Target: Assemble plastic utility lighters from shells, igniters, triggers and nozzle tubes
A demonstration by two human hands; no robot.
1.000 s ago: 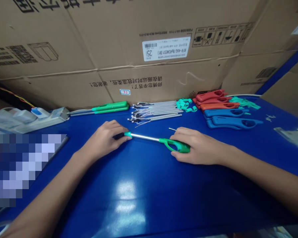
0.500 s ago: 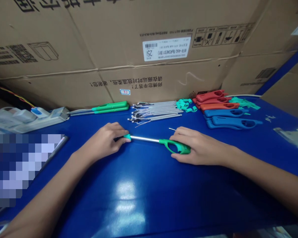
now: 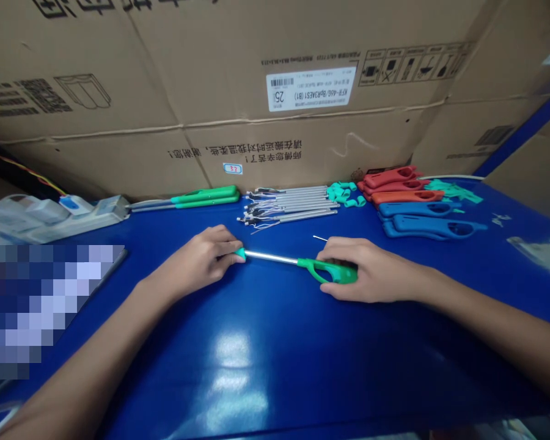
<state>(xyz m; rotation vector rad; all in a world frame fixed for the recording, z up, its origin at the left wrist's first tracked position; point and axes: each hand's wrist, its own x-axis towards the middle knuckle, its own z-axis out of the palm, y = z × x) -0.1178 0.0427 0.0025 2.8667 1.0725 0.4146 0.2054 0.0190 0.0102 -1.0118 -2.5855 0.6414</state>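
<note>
A long lighter with a green handle and a metal tube lies across the blue table. My left hand pinches the teal cap at the tube's tip, fingers closed. My right hand wraps round the green handle and holds it down on the table. A thin wire sticks out just above my right hand.
At the back lie two finished green lighters, a bundle of metal tubes, several teal caps, red handle shells and blue handle shells. Large cardboard boxes wall the rear. A power strip sits at the left.
The lighter and both hands have shifted slightly right, and my left fingers have closed further over the teal cap, which shows less than before.
</note>
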